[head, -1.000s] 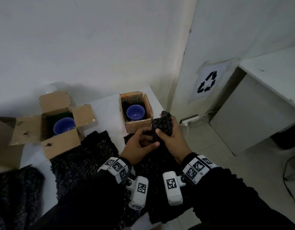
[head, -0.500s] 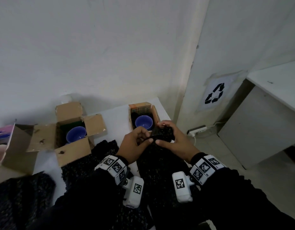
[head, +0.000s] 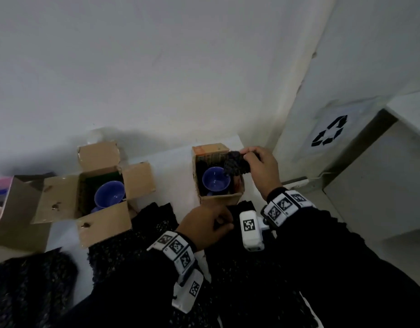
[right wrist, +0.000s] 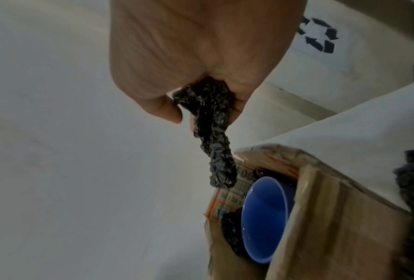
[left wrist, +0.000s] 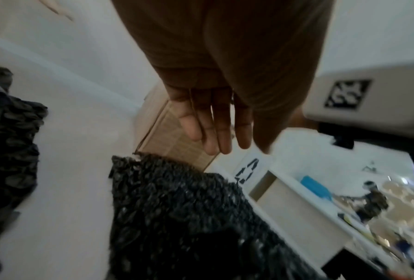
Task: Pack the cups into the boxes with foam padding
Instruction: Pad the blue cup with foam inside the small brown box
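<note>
Padding step: holding a folded wad of black foam over the right-hand box, above the gap between cup and box wall; judged as the stuffing stage for this box.
Right hand: right hand raised over the box's far right corner, fingers and thumb clamped on the upper end of the wad; lower end dangling free just above the box rim in the right wrist view.
Left hand: left hand low, just in front of the box, over a sheet of foam on the tabletop; fingers straight, close together, holding nothing.
Cup in right box: blue cup upright inside, mouth open, dark foam already wedged along its left side.
Left box: second box well apart to the left, flaps spread open, another blue cup inside; padding around it too dark to judge.
Spare foam: loose black sheets lying on the tabletop in front of both boxes.
Next move calls for: lowering the wad into the gap on the cup's right, pressing it down beside the cup, not into its mouth; steadying the box with the free hand probably helpful.
Risk: light box likely to slide or tip under a one-sided push; cup possibly nudged off centre.
</note>
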A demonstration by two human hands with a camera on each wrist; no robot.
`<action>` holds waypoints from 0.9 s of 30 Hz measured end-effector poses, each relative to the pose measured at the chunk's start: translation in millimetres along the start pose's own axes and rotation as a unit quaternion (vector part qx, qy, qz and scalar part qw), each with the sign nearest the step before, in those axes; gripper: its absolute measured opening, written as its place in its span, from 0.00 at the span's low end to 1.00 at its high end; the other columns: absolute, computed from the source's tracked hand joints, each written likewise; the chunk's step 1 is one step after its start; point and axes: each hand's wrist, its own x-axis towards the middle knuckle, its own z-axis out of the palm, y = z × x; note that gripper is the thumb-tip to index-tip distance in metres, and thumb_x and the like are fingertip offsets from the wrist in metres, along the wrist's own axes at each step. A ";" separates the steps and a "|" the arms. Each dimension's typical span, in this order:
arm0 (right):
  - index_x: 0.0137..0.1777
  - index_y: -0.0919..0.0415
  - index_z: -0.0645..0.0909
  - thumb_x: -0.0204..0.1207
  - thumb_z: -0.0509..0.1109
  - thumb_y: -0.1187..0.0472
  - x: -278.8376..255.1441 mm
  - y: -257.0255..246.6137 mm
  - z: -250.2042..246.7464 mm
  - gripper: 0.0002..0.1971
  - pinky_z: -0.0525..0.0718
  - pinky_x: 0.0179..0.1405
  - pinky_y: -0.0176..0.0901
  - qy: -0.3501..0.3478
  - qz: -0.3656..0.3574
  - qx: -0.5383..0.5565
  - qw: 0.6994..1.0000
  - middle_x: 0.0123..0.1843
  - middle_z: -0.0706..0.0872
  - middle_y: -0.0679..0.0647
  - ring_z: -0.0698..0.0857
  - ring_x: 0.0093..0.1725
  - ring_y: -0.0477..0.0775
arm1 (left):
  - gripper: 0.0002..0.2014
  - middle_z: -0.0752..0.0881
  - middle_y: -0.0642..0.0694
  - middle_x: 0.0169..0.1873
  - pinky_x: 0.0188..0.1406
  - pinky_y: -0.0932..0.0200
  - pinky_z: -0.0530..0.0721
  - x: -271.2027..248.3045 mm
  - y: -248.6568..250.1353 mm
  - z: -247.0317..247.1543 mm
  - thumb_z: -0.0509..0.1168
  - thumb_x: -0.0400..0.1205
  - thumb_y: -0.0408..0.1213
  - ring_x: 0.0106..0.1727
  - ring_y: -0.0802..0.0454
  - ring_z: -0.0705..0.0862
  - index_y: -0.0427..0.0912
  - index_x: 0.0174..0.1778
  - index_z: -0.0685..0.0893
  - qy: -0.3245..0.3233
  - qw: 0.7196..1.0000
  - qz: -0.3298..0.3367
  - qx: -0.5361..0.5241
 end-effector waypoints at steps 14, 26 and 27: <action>0.45 0.51 0.83 0.68 0.70 0.59 39.0 30.5 42.0 0.07 0.69 0.54 0.56 -0.106 -0.261 -0.468 0.838 0.50 0.85 0.49 0.76 0.58 0.62 | 0.08 0.83 0.48 0.47 0.48 0.53 0.78 17.0 -34.6 34.6 0.68 0.79 0.46 0.51 0.46 0.80 0.45 0.46 0.84 -0.099 0.990 0.056 0.079; 0.57 0.48 0.79 0.74 0.66 0.63 34.3 31.9 45.2 0.14 0.56 0.62 0.56 -0.165 -0.220 -0.550 0.789 0.64 0.78 0.51 0.67 0.69 0.60 | 0.11 0.87 0.54 0.44 0.35 0.58 0.77 5.9 -38.6 -8.6 0.60 0.79 0.40 0.40 0.50 0.83 0.56 0.53 0.83 -0.007 0.999 0.025 0.032; 0.56 0.47 0.80 0.73 0.67 0.63 33.5 31.6 45.6 0.14 0.59 0.59 0.55 -0.140 -0.230 -0.554 0.788 0.62 0.78 0.51 0.69 0.65 0.60 | 0.12 0.87 0.52 0.45 0.36 0.57 0.79 4.3 -38.0 -10.5 0.59 0.78 0.38 0.39 0.49 0.82 0.55 0.52 0.84 0.004 1.000 0.027 0.016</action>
